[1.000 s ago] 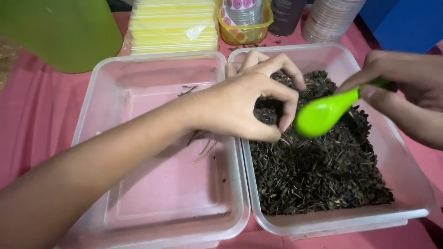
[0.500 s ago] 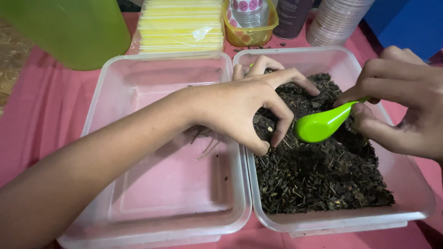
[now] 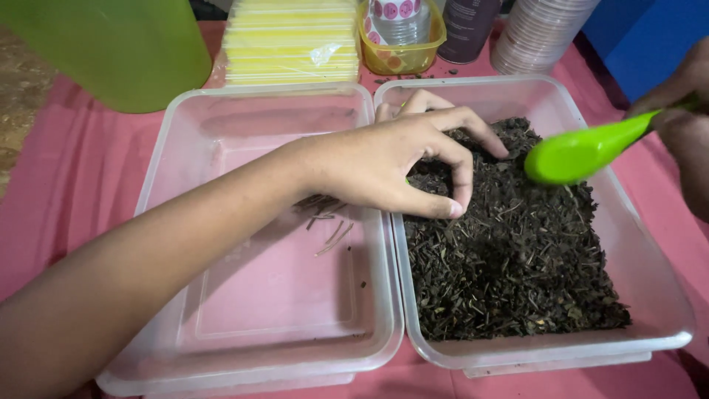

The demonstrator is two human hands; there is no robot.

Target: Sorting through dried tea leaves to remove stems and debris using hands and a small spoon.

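Green spoon [image 3: 583,154] in closed right grip [image 3: 683,111], bowl down-left, handle up-right over dried leaves [image 3: 509,258].

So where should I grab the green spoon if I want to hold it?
Hold the green spoon by its thin handle at the upper right, where the right hand grips it now. Come from the right side: the handle points that way, and the wide bowl hangs over the dark dried leaves.

Two clear plastic tubs [image 3: 277,310] [image 3: 650,281] (side by side), one green spoon [image 3: 576,154], two hands [image 3: 384,162] [image 3: 683,111].
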